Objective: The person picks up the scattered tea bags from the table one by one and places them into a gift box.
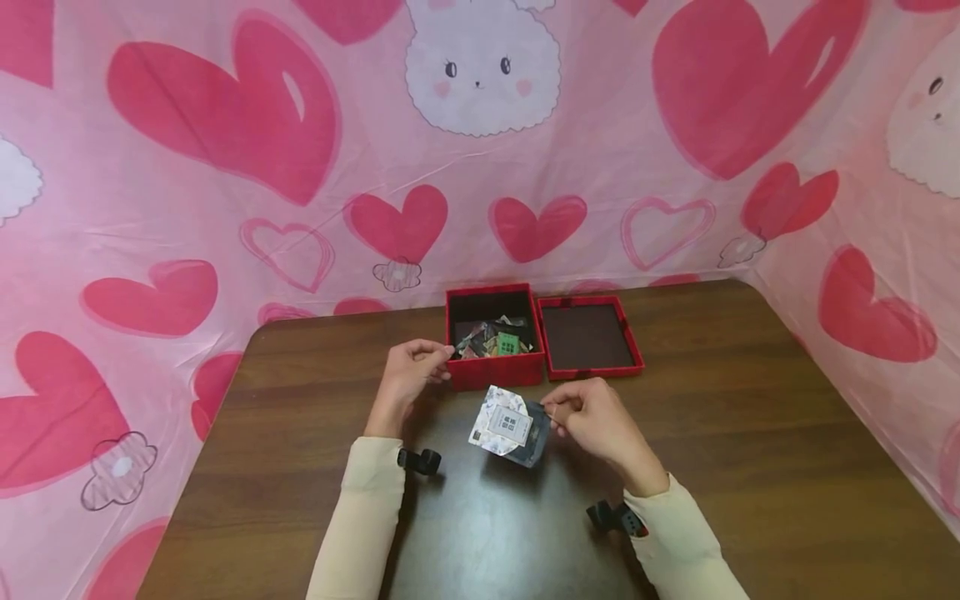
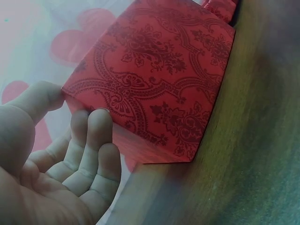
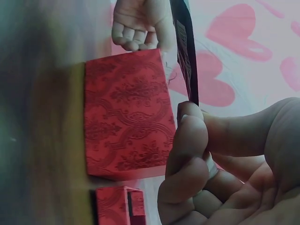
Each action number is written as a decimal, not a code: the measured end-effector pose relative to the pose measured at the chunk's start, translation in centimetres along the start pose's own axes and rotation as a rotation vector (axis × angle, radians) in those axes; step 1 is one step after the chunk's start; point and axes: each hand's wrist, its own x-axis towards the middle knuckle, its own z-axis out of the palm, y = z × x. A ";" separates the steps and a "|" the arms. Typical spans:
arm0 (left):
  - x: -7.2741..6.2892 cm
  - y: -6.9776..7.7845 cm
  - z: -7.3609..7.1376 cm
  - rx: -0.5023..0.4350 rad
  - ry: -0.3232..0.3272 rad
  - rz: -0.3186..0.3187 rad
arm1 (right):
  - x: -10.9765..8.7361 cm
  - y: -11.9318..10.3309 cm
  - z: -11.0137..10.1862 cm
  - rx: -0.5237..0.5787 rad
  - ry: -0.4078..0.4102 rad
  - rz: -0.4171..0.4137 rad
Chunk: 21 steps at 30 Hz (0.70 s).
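My right hand (image 1: 596,417) pinches a flat sachet (image 1: 508,427) by its dark edge, between thumb and fingers. White floral print with a pale label covers most of it; the rest is dark grey. In the right wrist view the sachet (image 3: 186,51) shows edge-on, thin and black. At the near left corner of a red box (image 1: 491,372), my left hand (image 1: 412,373) holds the rim. The left wrist view has the thumb on that corner and the curled fingers (image 2: 99,126) against the patterned side. Small packets (image 1: 480,342), one of them green, lie inside the box.
A red lid (image 1: 636,365) with a dark inside lies to the right of the box on the brown wooden table (image 1: 262,467). Behind the table hangs a pink cloth (image 1: 465,167) with hearts and white animal faces. A black camera is strapped on each wrist.
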 end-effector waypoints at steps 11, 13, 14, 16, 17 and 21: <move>0.4 -0.7 0.0 -0.016 0.004 -0.018 | 4.1 -1.9 -0.7 -0.001 0.077 0.005; 0.3 -0.7 0.0 -0.020 0.004 -0.011 | 4.9 -2.2 -0.8 0.021 0.076 -0.001; 0.3 -0.7 0.0 -0.025 0.004 -0.007 | 5.3 -2.4 -0.8 0.027 0.076 -0.001; 0.4 -0.7 0.0 -0.031 0.005 -0.003 | 6.3 -2.6 -0.8 0.036 0.076 -0.001; 0.4 -0.7 0.0 -0.034 0.002 -0.001 | 6.9 -2.7 -0.9 0.044 0.079 0.002; 0.5 -0.7 -0.1 -0.041 -0.002 -0.007 | 9.4 -3.0 -1.0 0.045 0.107 0.023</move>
